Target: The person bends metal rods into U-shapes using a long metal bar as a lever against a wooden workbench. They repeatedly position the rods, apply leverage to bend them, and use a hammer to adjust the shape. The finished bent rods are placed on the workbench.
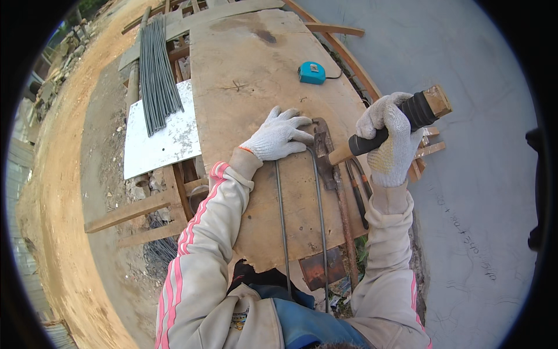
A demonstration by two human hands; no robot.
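My left hand (273, 136), in a white knit glove, lies with spread fingers over the upper end of a bent steel rod (319, 203) on the plywood board (244, 87). My right hand (389, 134), also gloved, grips a hammer's taped wooden handle (354, 148) at the board's right side. The hammer's head (325, 166) is down at a rusty bar tool (346, 232), just right of the rod. Pliers or cutters with dark handles (357, 203) lie beside the bar. A teal tape measure (312, 72) sits farther back on the board.
A bundle of steel rods (157, 70) lies on a white panel (145, 157) at the left. Timber pieces (133, 209) stick out below it near coiled wire (160, 256). A grey concrete surface (471, 163) runs along the right, a dirt path (70, 174) along the left.
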